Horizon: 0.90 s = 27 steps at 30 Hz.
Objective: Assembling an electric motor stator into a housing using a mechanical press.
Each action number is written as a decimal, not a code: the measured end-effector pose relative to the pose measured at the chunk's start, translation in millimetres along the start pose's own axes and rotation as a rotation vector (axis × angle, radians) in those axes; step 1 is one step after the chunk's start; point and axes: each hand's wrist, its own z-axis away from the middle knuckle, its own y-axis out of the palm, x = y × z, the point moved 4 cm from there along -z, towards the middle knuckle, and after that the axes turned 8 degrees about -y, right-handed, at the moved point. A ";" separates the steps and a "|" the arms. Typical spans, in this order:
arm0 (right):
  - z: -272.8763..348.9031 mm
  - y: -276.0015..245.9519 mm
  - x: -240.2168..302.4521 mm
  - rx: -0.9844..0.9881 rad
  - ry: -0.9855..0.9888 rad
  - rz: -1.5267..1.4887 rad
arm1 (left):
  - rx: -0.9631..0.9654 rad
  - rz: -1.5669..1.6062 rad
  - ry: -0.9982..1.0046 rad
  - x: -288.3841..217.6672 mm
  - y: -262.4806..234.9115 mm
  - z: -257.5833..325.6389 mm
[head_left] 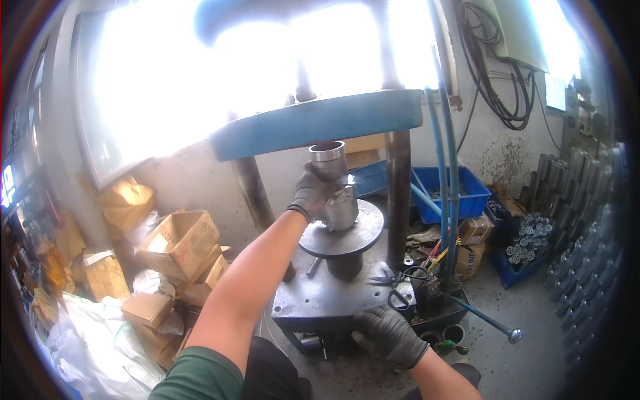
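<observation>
We're clasping the upper steel cylinder [328, 159] with our left hand [312, 191], presumably steadying it above the lower cylinder [342, 212] standing on the round plate [333, 247]; we're hanging the right hand [389, 335], grip loosely spread, seemingly empty, by the table [320, 297] edge, apparently clear of the stack.

Table [310, 298] centre, round plate [320, 244] above it. Lower cylinder [342, 210] on plate, upper cylinder [328, 159] above that, under crossbeam [320, 122]. Left hand [312, 191] around upper cylinder. Scissors [399, 279] on table's right side, right hand [390, 335] in front. Cartons [175, 250] left, sack [93, 347] before them. Bin [475, 203] behind right, tubes [581, 277] far right. Window [167, 80] behind crossbeam.
</observation>
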 end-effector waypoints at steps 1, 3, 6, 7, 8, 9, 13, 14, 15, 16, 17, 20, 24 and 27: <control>-2.6 -0.2 0.9 0.007 -0.028 -0.003 | -0.005 -0.041 0.006 -1.1 -5.9 1.7; -4.8 -3.0 0.9 0.017 -0.053 -0.005 | -0.008 -0.079 0.010 -8.9 -14.6 7.9; -2.1 -13.9 1.0 0.009 -0.044 0.036 | -0.001 -0.212 -0.037 -16.9 -15.1 15.0; -3.0 -22.7 5.9 -0.054 -0.051 0.046 | -0.013 -0.207 -0.030 -11.0 -14.6 10.7; -3.5 -32.7 11.3 -0.118 -0.058 0.056 | -0.026 -0.200 -0.023 -6.6 -14.6 7.2; -3.0 -42.8 18.0 -0.113 -0.055 0.060 | -0.023 -0.194 -0.025 -3.3 -11.8 2.2; -2.2 -92.3 45.9 -0.102 -0.026 0.268 | 0.049 -0.068 0.049 12.0 -8.1 -12.2; 0.4 -104.5 48.2 -0.056 0.008 0.339 | 0.040 -0.009 0.064 17.4 -11.2 -13.5; 7.9 -119.8 47.8 -0.016 0.047 0.411 | 0.037 -0.003 0.060 16.4 -11.0 -10.7; 21.8 -141.0 54.3 0.074 0.152 0.560 | 0.065 0.016 0.042 4.2 0.1 -4.6; 30.0 -154.6 44.6 0.167 0.207 0.662 | 0.046 -0.006 -0.002 6.4 -9.3 2.4; 69.8 -196.2 33.3 0.424 0.440 0.861 | -0.160 -0.244 -0.064 -16.3 -8.5 34.2; 119.8 -200.7 18.4 0.720 0.685 0.578 | -0.274 -0.024 0.010 41.5 7.4 40.7; 127.2 -186.3 26.9 0.852 0.751 0.447 | -0.293 0.104 0.059 70.9 23.8 47.4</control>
